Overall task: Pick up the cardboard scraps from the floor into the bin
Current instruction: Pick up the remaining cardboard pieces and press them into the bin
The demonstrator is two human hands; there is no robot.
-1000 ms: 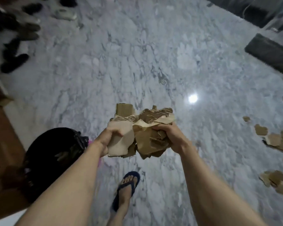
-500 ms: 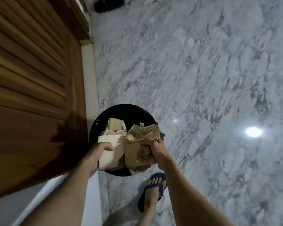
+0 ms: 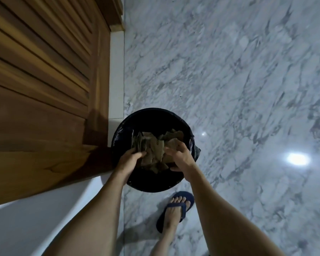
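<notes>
A round bin lined with a black bag (image 3: 151, 112) stands on the marble floor beside the wall. A bundle of brown cardboard scraps (image 3: 155, 150) sits low inside the bin's mouth, dim in its shadow. My left hand (image 3: 129, 161) grips the bundle's left side with curled fingers. From the right, my right hand (image 3: 181, 157) curls over the scraps. Both hands are just inside the near rim. No scraps show on the visible floor.
A louvred wooden door (image 3: 44, 80) and a white wall base (image 3: 116, 74) close off the left, touching the bin. My foot in a blue flip-flop (image 3: 175, 209) stands just in front of the bin. Marble floor (image 3: 229, 89) stretches right, with a lamp reflection (image 3: 297, 158).
I turned left from the open floor to the bin. The bundle went from chest height above the bin down into its mouth, both hands still on it.
</notes>
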